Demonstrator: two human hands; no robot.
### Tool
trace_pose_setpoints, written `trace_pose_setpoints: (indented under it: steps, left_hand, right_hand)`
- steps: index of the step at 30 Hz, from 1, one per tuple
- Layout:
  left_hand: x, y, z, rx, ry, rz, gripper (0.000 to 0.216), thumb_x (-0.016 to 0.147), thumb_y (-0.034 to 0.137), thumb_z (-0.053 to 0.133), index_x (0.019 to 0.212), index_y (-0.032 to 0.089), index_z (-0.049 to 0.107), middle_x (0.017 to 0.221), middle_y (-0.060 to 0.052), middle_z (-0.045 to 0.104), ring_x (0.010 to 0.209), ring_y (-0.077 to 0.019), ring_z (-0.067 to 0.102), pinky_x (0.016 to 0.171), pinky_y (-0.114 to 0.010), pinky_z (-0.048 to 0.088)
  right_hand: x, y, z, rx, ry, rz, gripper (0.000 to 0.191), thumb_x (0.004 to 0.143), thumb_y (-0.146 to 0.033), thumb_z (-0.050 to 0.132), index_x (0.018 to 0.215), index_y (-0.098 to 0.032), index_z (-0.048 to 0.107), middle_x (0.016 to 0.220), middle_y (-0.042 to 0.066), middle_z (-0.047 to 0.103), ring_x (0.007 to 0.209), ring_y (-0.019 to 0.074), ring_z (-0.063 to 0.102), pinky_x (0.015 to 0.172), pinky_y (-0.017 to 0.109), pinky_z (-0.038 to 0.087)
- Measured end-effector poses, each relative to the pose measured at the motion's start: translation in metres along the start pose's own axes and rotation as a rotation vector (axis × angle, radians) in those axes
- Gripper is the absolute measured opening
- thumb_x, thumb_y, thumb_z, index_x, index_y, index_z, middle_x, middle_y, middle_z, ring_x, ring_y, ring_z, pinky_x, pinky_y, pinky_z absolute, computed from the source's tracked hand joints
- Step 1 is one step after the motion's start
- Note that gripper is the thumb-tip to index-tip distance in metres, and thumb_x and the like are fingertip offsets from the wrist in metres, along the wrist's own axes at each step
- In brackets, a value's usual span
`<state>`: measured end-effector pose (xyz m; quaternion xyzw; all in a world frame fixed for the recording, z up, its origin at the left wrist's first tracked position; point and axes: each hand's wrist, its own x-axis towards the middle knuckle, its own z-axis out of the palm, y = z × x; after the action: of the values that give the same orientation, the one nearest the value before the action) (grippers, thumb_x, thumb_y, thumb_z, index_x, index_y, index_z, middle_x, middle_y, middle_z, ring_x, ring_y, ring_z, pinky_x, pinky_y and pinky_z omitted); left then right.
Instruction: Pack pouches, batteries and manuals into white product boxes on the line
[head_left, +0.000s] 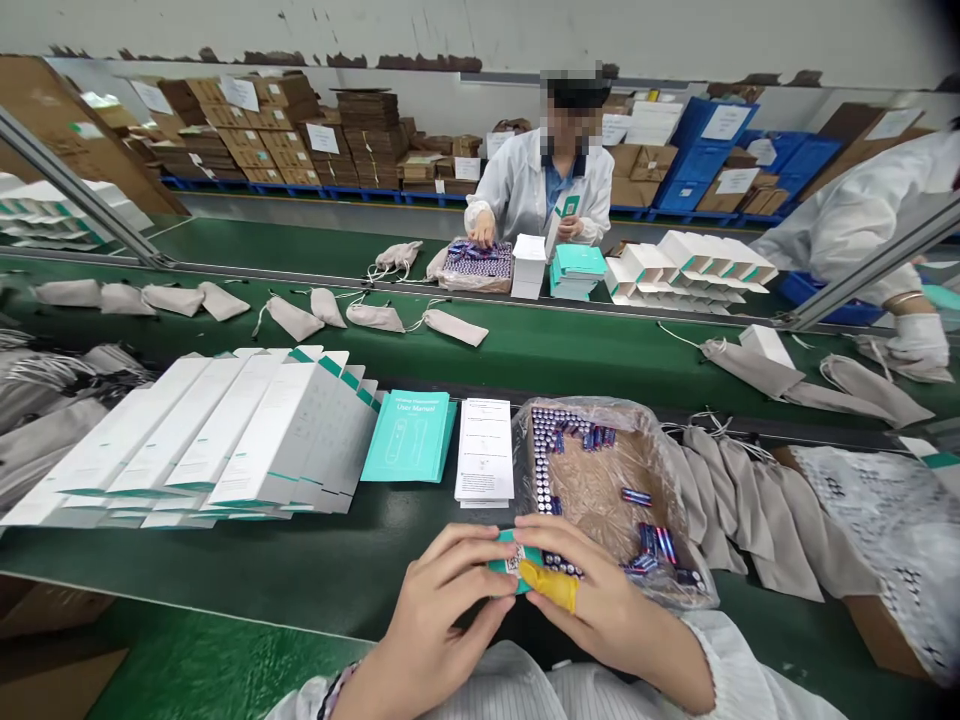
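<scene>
My left hand (442, 605) and my right hand (607, 605) are closed together on a small box (514, 562), low in the middle of the view. Its teal end faces me and bears a label with a square code. Fingers hide the box's sides. A yellow finger cover (551, 586) is on one finger of my right hand, pressed to the teal face. Just beyond my right hand sits a plastic-lined carton (592, 500) with batteries along its edges and several loose inside. A stack of printed white leaflets (484, 450) lies beyond my left hand.
Teal user manuals (409, 437) and stacked white boxes (247, 440) are at left. Grey drawstring pouches (750, 500) lie right of the batteries, more along the green conveyor (540, 345). Across it, a person (517, 180) works over batteries; another person's sleeve (870, 220) shows at right.
</scene>
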<state>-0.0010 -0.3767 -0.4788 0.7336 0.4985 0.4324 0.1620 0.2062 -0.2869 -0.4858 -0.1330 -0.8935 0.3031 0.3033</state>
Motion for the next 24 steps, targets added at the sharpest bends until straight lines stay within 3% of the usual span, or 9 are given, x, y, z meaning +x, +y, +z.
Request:
trace_pose_setpoints:
  steps: [9, 12, 14, 18, 20, 22, 24]
  left_hand:
    - [-0.003, 0.002, -0.001, 0.105, 0.030, 0.090, 0.012, 0.087, 0.009, 0.065, 0.093, 0.020, 0.067, 0.108, -0.010, 0.077, 0.112, -0.0257, 0.068, 0.087, -0.036, 0.063]
    - [-0.012, -0.012, 0.008, 0.212, 0.057, 0.190, 0.013, 0.088, 0.012, 0.065, 0.096, 0.021, 0.069, 0.105, -0.008, 0.078, 0.113, -0.0255, 0.068, 0.081, -0.033, 0.064]
    - [-0.018, -0.024, 0.016, 0.242, 0.105, 0.277, 0.015, 0.089, 0.014, 0.065, 0.100, 0.022, 0.070, 0.098, -0.005, 0.079, 0.109, -0.0234, 0.069, 0.079, -0.031, 0.063]
    - [-0.020, -0.043, 0.023, 0.065, 0.135, 0.375, 0.021, 0.097, 0.035, 0.051, 0.101, 0.024, 0.069, 0.100, -0.007, 0.078, 0.110, -0.0247, 0.066, 0.088, -0.039, 0.058]
    - [-0.013, -0.050, 0.017, 0.003, 0.133, 0.318, 0.032, 0.100, 0.040, 0.041, 0.108, 0.022, 0.066, 0.111, -0.011, 0.075, 0.117, -0.0277, 0.061, 0.097, -0.047, 0.053]
    - [-0.002, -0.060, 0.006, 0.095, 0.204, 0.158, 0.030, 0.099, 0.030, 0.041, 0.121, 0.021, 0.060, 0.123, -0.013, 0.068, 0.127, -0.0290, 0.054, 0.105, -0.050, 0.046]
    - [0.010, -0.076, -0.006, 0.295, 0.278, -0.069, 0.039, 0.098, 0.022, 0.044, 0.136, 0.019, 0.049, 0.135, -0.015, 0.060, 0.138, -0.0308, 0.043, 0.110, -0.053, 0.041]
  right_hand:
    - [-0.002, -0.010, -0.011, -0.174, -0.100, 0.007, 0.046, 0.095, -0.012, 0.056, 0.139, -0.024, 0.054, 0.133, 0.011, 0.065, 0.133, 0.0286, 0.053, 0.104, 0.044, 0.055]
    - [-0.004, -0.005, -0.009, -0.125, -0.137, -0.005, 0.049, 0.094, -0.015, 0.059, 0.142, -0.025, 0.051, 0.138, 0.011, 0.062, 0.137, 0.0305, 0.048, 0.109, 0.047, 0.050]
    - [-0.005, -0.001, -0.003, -0.025, -0.109, 0.036, 0.052, 0.094, -0.023, 0.063, 0.144, -0.027, 0.048, 0.137, 0.012, 0.062, 0.133, 0.0293, 0.054, 0.106, 0.044, 0.052]
    - [-0.001, -0.005, 0.006, 0.055, -0.042, 0.175, 0.052, 0.093, -0.027, 0.064, 0.143, -0.026, 0.047, 0.131, 0.012, 0.064, 0.120, 0.0243, 0.064, 0.100, 0.034, 0.057]
    - [0.006, -0.008, -0.002, 0.010, -0.106, 0.167, 0.044, 0.092, -0.023, 0.065, 0.134, -0.027, 0.055, 0.132, 0.010, 0.064, 0.122, 0.0260, 0.061, 0.105, 0.039, 0.053]
    - [0.017, -0.001, -0.023, 0.018, -0.099, 0.171, 0.035, 0.090, -0.023, 0.067, 0.124, -0.028, 0.061, 0.131, 0.008, 0.064, 0.123, 0.0273, 0.060, 0.106, 0.044, 0.051]
    - [0.035, 0.024, -0.054, 0.096, 0.181, 0.263, 0.034, 0.088, -0.025, 0.069, 0.120, -0.028, 0.059, 0.124, 0.008, 0.066, 0.117, 0.0255, 0.063, 0.101, 0.042, 0.054]
